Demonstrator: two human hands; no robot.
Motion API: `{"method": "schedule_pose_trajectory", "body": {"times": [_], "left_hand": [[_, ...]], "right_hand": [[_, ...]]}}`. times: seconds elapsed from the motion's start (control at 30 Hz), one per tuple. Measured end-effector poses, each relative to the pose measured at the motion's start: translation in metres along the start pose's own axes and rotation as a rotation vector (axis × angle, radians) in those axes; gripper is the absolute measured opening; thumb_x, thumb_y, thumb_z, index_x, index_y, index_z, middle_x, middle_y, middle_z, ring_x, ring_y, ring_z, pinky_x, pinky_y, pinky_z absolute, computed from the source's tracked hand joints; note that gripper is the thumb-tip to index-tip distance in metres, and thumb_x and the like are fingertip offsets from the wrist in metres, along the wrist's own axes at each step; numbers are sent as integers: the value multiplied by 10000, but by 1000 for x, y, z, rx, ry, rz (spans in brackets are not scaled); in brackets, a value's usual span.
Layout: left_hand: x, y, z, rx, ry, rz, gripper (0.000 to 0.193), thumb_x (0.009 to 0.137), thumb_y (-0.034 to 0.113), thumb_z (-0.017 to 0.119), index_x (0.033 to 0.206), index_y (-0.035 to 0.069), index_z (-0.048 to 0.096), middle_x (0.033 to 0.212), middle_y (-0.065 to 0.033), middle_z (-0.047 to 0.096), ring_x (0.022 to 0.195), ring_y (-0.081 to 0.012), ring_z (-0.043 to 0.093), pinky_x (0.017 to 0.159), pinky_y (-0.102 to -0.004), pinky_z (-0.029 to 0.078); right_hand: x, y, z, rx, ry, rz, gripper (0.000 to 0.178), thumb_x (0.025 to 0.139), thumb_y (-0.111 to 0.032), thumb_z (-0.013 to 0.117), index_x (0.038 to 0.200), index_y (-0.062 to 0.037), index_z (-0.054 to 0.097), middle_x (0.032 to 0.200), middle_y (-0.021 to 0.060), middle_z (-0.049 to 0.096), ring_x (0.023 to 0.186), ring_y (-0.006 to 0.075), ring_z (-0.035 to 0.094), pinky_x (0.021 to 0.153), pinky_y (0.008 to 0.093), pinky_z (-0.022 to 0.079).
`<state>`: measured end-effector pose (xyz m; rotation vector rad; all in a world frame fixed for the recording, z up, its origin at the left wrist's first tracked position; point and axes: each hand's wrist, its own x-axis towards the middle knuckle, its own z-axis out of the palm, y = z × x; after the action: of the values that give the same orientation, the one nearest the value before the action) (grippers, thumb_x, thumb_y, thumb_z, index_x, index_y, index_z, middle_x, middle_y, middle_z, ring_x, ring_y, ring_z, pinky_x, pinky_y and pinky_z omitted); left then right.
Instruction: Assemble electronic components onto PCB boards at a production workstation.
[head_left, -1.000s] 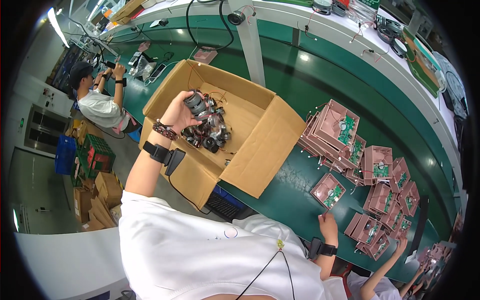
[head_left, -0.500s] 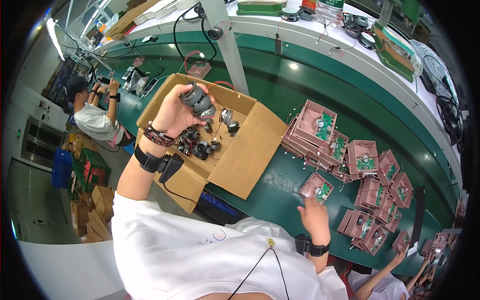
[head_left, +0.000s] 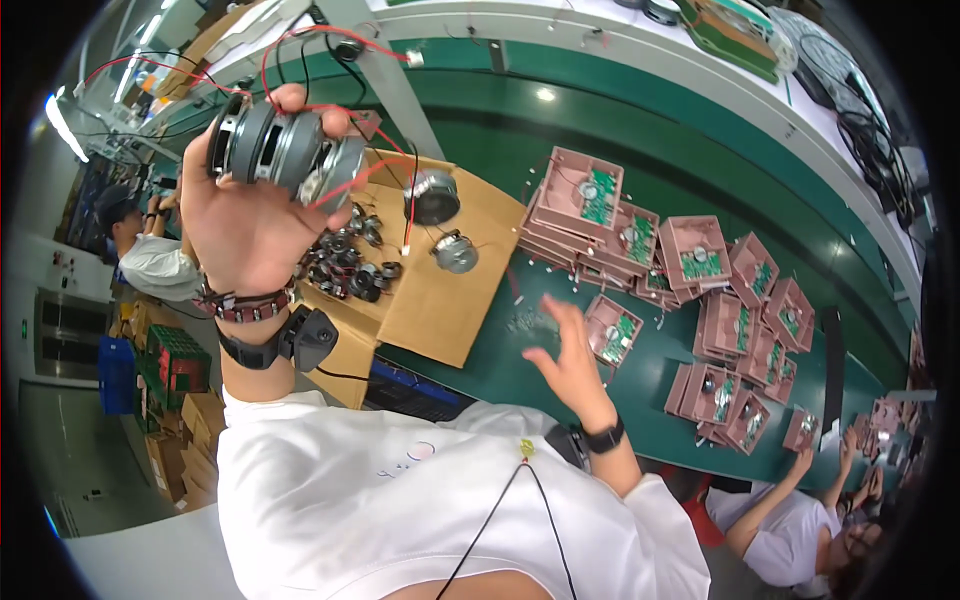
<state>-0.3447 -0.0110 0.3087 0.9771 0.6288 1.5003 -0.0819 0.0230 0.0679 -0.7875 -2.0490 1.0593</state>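
Note:
My left hand (head_left: 250,225) is raised close to the camera, its fingers wrapped round a stack of round grey-and-black speakers (head_left: 275,145) with red and black wires trailing off. Two more speakers show just right of it over the cardboard box: a larger dark one (head_left: 432,198) and a smaller grey one (head_left: 455,252). Whether they hang by their wires or are loose I cannot tell. In the box (head_left: 445,300) lies a heap of small black speakers (head_left: 350,265). My right hand (head_left: 575,370) is empty, fingers spread, beside a single pink tray (head_left: 612,332) holding a green circuit board.
Stacks of pink trays (head_left: 578,195) with green boards cover the right part of the green bench (head_left: 470,385). A white shelf on a metal post (head_left: 400,95) spans the back. One co-worker (head_left: 150,255) is at far left; another's hands (head_left: 803,463) touch trays at lower right.
My left hand has come up and nearer the camera with the speaker stack. Two speakers now show beside it above the box. My right hand has moved left, away from the single tray, and its fingers have spread.

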Motion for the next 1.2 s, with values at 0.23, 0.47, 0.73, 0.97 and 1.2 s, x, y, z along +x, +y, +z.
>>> {"method": "schedule_pose_trajectory", "body": {"times": [0.23, 0.47, 0.73, 0.97, 1.2], "left_hand": [[-21, -102, -13, -225, 146, -357, 431, 857, 413, 377, 1057, 43, 476, 1026, -184, 556, 873, -308, 596, 558, -370, 530], [-29, -228, -63, -340, 472, -586, 316, 859, 378, 437, 1005, 104, 495, 1006, -108, 577, 867, -264, 594, 622, -346, 515], [-51, -326, -95, 5, 784, -671, 359, 851, 403, 506, 1038, 96, 491, 1061, -62, 556, 934, -206, 556, 770, -346, 477], [-72, -394, -134, 351, 916, -501, 552, 860, 416, 505, 1219, 6, 420, 1174, -121, 511, 1026, -244, 513, 833, -361, 441], [-84, -421, -160, 717, 893, -380, 576, 874, 344, 504, 1282, -34, 357, 1277, -224, 428, 1154, -352, 428, 975, -368, 330]], "right_hand": [[29, 41, 36, -247, -98, -26, 518, 749, -267, 664, 1182, -55, 475, 1066, 156, 549, 1006, 362, 506, 892, 405, 387], [-14, 127, 104, 170, -34, 507, 280, 882, -298, 524, 844, -21, 534, 567, 5, 489, 496, 153, 490, 483, 304, 380], [-15, 143, 97, 697, 321, 931, 195, 904, -244, 492, 870, -82, 595, 556, -68, 381, 471, 68, 351, 474, 235, 340], [-13, 154, 73, 577, 24, 1010, 193, 894, -228, 510, 885, -54, 594, 631, -31, 462, 569, 58, 415, 533, 214, 366], [-16, 131, 82, 599, -35, 760, 199, 904, -202, 487, 905, -37, 598, 674, -18, 505, 584, 57, 405, 546, 202, 346]]}}
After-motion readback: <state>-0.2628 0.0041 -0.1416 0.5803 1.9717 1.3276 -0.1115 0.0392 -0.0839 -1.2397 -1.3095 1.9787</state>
